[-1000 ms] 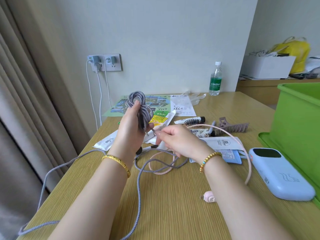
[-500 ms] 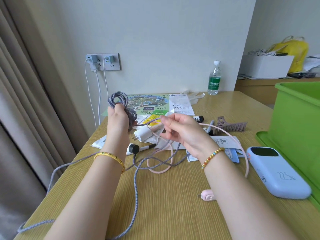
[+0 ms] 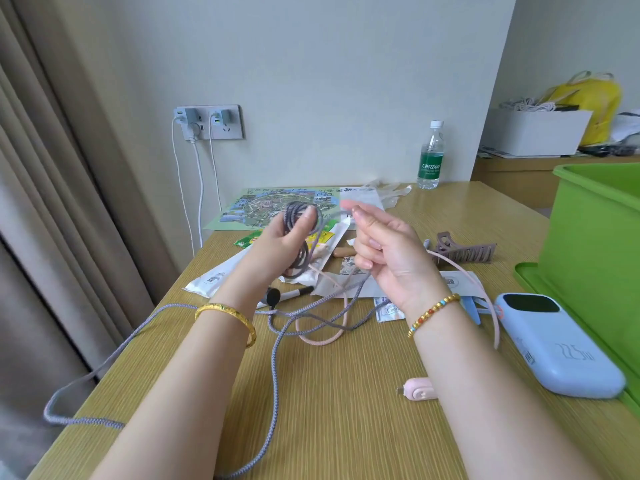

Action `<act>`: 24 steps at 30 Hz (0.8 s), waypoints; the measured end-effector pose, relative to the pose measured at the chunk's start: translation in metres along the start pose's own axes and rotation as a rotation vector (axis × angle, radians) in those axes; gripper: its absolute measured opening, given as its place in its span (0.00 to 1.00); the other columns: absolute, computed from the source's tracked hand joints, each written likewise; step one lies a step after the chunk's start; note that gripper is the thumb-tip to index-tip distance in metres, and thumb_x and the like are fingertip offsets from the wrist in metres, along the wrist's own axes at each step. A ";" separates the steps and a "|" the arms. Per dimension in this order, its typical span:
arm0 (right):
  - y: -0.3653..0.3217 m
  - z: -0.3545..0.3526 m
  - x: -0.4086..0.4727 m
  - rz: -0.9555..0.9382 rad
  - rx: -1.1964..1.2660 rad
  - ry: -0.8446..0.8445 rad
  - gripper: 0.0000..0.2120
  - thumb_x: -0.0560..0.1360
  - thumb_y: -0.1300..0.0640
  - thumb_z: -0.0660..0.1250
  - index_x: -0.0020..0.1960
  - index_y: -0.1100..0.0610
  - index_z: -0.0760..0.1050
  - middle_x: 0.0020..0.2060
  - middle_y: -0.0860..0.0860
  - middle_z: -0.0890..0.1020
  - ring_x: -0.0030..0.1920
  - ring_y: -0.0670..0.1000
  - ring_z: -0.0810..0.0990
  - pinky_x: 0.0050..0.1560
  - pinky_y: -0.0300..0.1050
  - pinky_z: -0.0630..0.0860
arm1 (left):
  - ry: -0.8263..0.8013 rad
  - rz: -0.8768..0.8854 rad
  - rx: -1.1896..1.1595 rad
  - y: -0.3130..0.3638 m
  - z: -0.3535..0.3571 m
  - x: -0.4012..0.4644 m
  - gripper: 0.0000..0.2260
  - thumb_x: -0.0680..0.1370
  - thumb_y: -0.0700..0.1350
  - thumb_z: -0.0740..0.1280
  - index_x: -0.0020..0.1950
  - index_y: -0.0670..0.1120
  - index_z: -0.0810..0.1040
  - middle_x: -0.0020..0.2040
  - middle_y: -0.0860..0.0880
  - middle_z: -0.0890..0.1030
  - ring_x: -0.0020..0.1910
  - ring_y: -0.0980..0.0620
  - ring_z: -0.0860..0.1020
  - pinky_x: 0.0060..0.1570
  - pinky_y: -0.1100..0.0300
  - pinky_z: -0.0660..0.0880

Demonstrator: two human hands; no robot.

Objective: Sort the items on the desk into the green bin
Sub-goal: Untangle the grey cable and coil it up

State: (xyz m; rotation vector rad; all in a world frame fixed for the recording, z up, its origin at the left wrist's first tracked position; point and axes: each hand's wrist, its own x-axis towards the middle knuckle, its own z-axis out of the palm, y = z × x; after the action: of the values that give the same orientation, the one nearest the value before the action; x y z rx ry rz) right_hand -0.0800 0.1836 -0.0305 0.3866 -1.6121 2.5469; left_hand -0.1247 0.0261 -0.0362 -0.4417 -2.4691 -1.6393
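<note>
One bin (image 3: 595,244) stands at the desk's (image 3: 346,393) right edge. Above the desk's middle, the left hand (image 3: 282,237) grips the cable (image 3: 275,348) coil upright, thumb pressing its loops; the tail trails off the left edge. The right hand (image 3: 388,251), fingers curled, pinches a strand.

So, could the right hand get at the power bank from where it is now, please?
Probably not at once: the right hand is pinching the grey cable. The way to the power bank looks free, apart from a pink cable arching between them.
</note>
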 end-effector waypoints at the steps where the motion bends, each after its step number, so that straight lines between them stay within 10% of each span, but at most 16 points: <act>1: 0.001 -0.002 0.001 -0.008 0.006 0.025 0.09 0.77 0.60 0.61 0.54 0.57 0.78 0.21 0.44 0.59 0.19 0.41 0.56 0.21 0.33 0.58 | -0.055 0.063 0.022 0.001 0.003 -0.002 0.11 0.76 0.60 0.60 0.45 0.55 0.72 0.36 0.56 0.76 0.34 0.64 0.73 0.38 0.65 0.69; 10: 0.005 -0.002 0.002 -0.118 -0.152 0.013 0.11 0.80 0.60 0.56 0.53 0.51 0.76 0.33 0.45 0.80 0.30 0.42 0.70 0.28 0.33 0.65 | -0.278 0.181 0.206 -0.005 0.013 -0.004 0.09 0.79 0.48 0.61 0.38 0.53 0.69 0.26 0.58 0.70 0.23 0.64 0.67 0.25 0.73 0.63; 24: 0.007 -0.006 0.003 0.169 -0.217 -0.017 0.07 0.76 0.55 0.64 0.45 0.57 0.67 0.19 0.42 0.61 0.18 0.40 0.56 0.16 0.32 0.53 | -0.186 0.041 0.020 0.010 0.011 -0.012 0.16 0.81 0.50 0.55 0.37 0.44 0.68 0.32 0.41 0.74 0.22 0.53 0.70 0.23 0.68 0.66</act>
State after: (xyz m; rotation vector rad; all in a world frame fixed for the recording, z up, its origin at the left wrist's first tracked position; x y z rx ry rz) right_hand -0.0856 0.1855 -0.0385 0.2618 -1.9812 2.4517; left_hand -0.1092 0.0378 -0.0347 -0.6661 -2.5849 -1.6241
